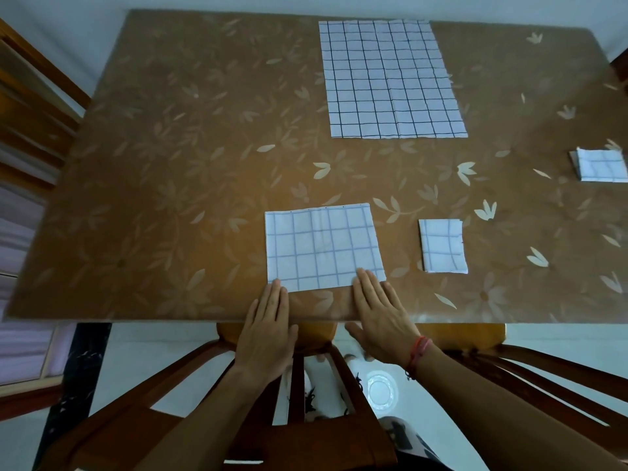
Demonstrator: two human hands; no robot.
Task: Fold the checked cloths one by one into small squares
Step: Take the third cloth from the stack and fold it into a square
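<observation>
A partly folded white checked cloth (323, 246) lies flat near the table's front edge. My left hand (268, 324) lies flat with straight fingers, its tips touching the cloth's near left corner. My right hand (380, 314) lies flat too, fingertips pressing the cloth's near right edge. A larger unfolded checked cloth (390, 79) is spread out at the far side. One small folded square (441, 246) sits to the right of my hands, and another folded square (601, 164) lies at the right edge of the view.
The brown table (170, 164) has a leaf-patterned cover. A wooden chair (306, 402) stands under the front edge below my arms, and another wooden chair (30, 96) stands at the left side.
</observation>
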